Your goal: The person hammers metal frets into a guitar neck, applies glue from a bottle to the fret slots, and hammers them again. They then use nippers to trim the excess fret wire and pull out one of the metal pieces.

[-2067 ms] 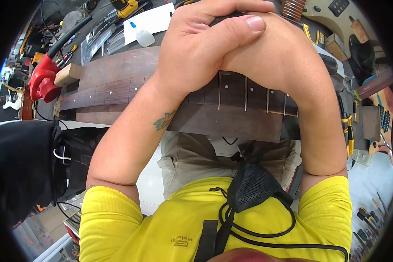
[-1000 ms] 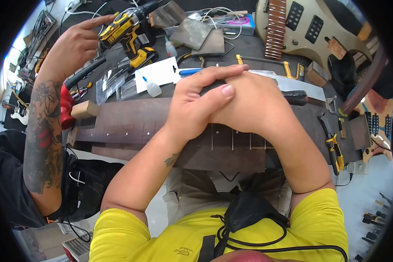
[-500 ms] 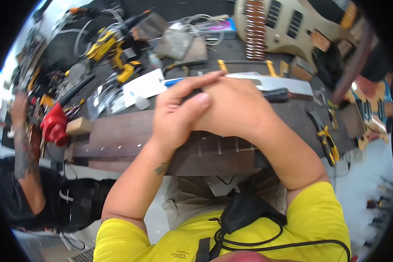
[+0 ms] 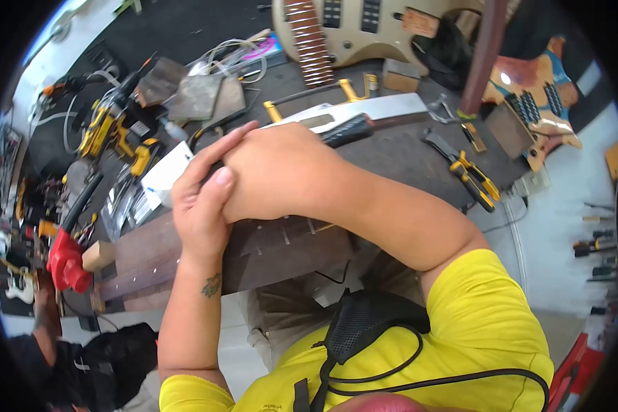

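Observation:
My left hand (image 4: 200, 199) and my right hand (image 4: 278, 168) are clasped together in front of me. The left thumb and fingers wrap round the right hand, whose back faces up and whose fingers are hidden. Any object between the palms is out of sight. Below and behind the hands lies a dark wooden fretboard (image 4: 309, 254) with small white dots and pale cross lines. Beyond them, partly covered by my right hand, is a black textured handle (image 4: 347, 130) beside a long pale metal piece (image 4: 395, 106).
A yellow-framed saw (image 4: 309, 99), pliers (image 4: 468, 175), a cordless drill (image 4: 103, 127) and a red blower (image 4: 67, 261) lie around the bench. A guitar (image 4: 364, 34) rests at the back and another guitar body (image 4: 539, 96) at right. Another person's arm (image 4: 47, 316) shows at far left.
My view has turned, so the bench and its tools appear shifted left and tilted. My hands stay clasped in the same hold. The other person's arm now shows lower at the left.

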Motion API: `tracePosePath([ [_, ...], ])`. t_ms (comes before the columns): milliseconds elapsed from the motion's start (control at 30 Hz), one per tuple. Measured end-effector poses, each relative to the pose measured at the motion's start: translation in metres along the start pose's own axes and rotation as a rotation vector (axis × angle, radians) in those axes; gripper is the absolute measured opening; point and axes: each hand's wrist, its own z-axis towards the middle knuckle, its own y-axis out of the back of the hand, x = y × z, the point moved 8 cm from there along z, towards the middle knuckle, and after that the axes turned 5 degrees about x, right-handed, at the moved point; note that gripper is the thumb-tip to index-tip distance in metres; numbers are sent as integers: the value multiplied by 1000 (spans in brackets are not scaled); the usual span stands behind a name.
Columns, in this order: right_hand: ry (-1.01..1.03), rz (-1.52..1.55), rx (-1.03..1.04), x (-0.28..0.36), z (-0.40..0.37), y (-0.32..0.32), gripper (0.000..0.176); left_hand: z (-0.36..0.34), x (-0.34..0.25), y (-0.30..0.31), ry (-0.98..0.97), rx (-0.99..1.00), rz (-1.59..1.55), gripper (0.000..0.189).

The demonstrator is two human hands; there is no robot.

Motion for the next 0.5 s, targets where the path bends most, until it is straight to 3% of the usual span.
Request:
tracePosePath([
  [167,83,-72,-110,3,2,-2,32,2,-2,-2,-15,31,4,43],
  [200,27,-61,16,-2,7,-11,35,0,-4,0,1,22,4,41],
  [267,19,-75,-28,3,13,-12,39,-4,-4,4,42,60,67,46],
  [333,66,17,-99,12,10,-7,34,-5,-9,6,-57,62,99,41],
  [400,115,-38,-123,20,14,-7,31,-4,-6,5,-33,48,5,42],
  [467,-63,-43,8,7,12,-11,31,-2,-4,3,-35,53,26,42],
  [500,-1,-51,-35,10,10,-9,29,-4,-5,1,-43,41,25,42],
])
